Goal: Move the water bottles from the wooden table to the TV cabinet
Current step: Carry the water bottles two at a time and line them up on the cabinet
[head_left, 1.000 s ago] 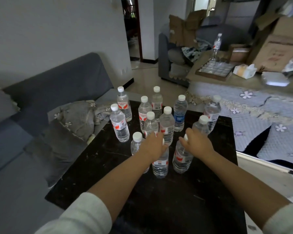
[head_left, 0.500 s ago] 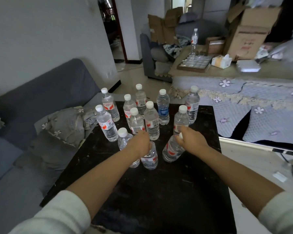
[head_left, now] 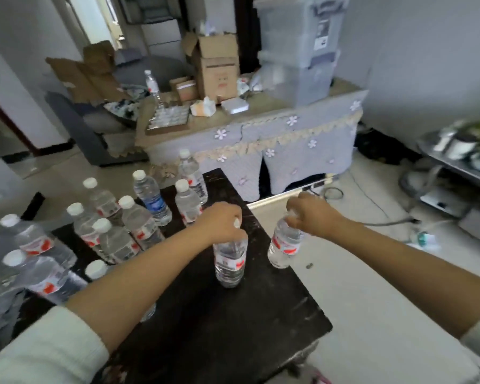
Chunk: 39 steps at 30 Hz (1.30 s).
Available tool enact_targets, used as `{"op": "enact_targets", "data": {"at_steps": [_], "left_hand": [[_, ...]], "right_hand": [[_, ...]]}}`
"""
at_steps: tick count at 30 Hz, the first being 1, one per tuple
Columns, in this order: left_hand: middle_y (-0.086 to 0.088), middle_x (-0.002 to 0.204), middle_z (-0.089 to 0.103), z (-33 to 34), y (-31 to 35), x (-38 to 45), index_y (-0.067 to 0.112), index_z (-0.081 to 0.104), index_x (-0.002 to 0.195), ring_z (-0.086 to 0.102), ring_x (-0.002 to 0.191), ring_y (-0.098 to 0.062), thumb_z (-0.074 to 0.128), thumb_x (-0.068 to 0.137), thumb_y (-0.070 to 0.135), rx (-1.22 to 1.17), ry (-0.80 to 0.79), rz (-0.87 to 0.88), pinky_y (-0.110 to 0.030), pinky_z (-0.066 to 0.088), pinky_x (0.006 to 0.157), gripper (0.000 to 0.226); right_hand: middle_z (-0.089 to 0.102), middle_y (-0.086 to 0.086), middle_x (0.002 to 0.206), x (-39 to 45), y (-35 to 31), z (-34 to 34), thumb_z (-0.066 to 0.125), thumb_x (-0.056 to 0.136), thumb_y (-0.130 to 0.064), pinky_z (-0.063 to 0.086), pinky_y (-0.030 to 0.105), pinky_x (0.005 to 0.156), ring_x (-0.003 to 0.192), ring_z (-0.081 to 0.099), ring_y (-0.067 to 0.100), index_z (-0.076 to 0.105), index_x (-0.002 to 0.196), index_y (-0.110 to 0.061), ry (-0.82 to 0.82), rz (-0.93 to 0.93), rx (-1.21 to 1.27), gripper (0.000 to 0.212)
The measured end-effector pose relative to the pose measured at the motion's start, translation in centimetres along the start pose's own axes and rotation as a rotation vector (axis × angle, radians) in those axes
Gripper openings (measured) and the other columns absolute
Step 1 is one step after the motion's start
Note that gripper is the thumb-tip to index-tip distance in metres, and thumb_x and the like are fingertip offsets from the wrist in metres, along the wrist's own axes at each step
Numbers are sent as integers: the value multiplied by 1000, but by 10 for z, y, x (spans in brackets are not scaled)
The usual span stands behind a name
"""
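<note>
One bottle (head_left: 230, 263) is gripped by the left hand (head_left: 222, 219), another bottle (head_left: 284, 245) by the right hand (head_left: 311, 212); many bottles (head_left: 139, 225) are left on the table (head_left: 227, 322).

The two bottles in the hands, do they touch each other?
Apart. The head view shows table and floor between the left-hand bottle and the right-hand bottle.

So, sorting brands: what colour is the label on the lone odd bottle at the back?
Blue, on the clear plastic bottle, seen in the head view.
</note>
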<state>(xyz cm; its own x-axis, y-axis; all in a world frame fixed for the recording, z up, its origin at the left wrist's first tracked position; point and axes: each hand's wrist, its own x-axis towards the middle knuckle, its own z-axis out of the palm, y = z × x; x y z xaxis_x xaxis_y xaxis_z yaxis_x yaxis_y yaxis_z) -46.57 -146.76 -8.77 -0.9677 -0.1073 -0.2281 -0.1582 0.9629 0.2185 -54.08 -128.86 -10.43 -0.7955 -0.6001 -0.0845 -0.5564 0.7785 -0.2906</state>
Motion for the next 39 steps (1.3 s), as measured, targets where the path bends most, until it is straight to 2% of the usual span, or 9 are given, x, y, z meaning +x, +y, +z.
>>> {"op": "enact_targets", "data": {"at_steps": [5,8,12,17,24,26,30,36,39], "left_hand": [[-11,108,59,5,91,23,7,64,107,55,110,-25,68,83,27,-32,-15,279,-31,43,87,32],[-8,112,63,11,153,32,8,67,103,57,108,-24,70,80,24,-54,-11,416,-25,40,75,28],[-9,101,65,20,241,38,10,69,98,60,103,-25,69,77,18,-46,-52,568,-26,43,74,23],[-3,87,56,36,358,35,16,64,87,51,58,-13,67,78,14,-57,-172,710,-19,39,49,10],[2,76,52,84,536,18,10,69,96,52,67,-16,67,78,19,98,-201,915,-18,36,50,20],[3,77,52,96,581,15,12,68,97,50,77,-16,68,79,21,110,-178,941,-18,31,49,21],[-6,96,63,117,662,13,10,68,99,50,81,-17,68,79,19,62,-197,973,-22,34,52,22],[-6,109,66,144,780,22,11,69,99,52,85,-17,68,80,20,120,-197,1069,-22,39,57,20],[-4,97,62,160,842,36,14,67,89,53,83,-18,68,78,18,144,-220,1123,-25,42,64,12]], "right_hand": [[50,15,126,-72,54,-32,53,89,-18,40,30,92,118,50,30,57,122,-11,83,264,7,34],[51,15,113,-116,88,-50,55,87,-16,41,28,89,116,51,29,59,121,-13,98,410,0,35],[55,10,101,-179,141,-68,58,85,-19,38,26,78,112,53,26,61,118,-13,102,588,-10,34],[52,2,95,-268,218,-87,61,84,-24,39,25,72,86,45,13,64,112,-14,156,797,48,30],[51,0,86,-397,328,-118,64,81,-17,39,12,44,53,46,7,67,103,-12,260,993,153,23],[54,1,82,-428,359,-126,65,79,-15,44,18,55,60,49,12,68,102,-10,309,1028,169,24],[64,12,111,-479,412,-140,65,80,-17,49,32,83,85,49,17,68,105,-11,377,1142,168,26],[64,10,113,-536,502,-150,67,80,-19,40,24,75,91,52,21,69,105,-12,488,1275,230,27],[56,7,98,-559,552,-156,67,80,-18,41,15,53,78,51,19,69,105,-10,495,1334,269,26]]}}
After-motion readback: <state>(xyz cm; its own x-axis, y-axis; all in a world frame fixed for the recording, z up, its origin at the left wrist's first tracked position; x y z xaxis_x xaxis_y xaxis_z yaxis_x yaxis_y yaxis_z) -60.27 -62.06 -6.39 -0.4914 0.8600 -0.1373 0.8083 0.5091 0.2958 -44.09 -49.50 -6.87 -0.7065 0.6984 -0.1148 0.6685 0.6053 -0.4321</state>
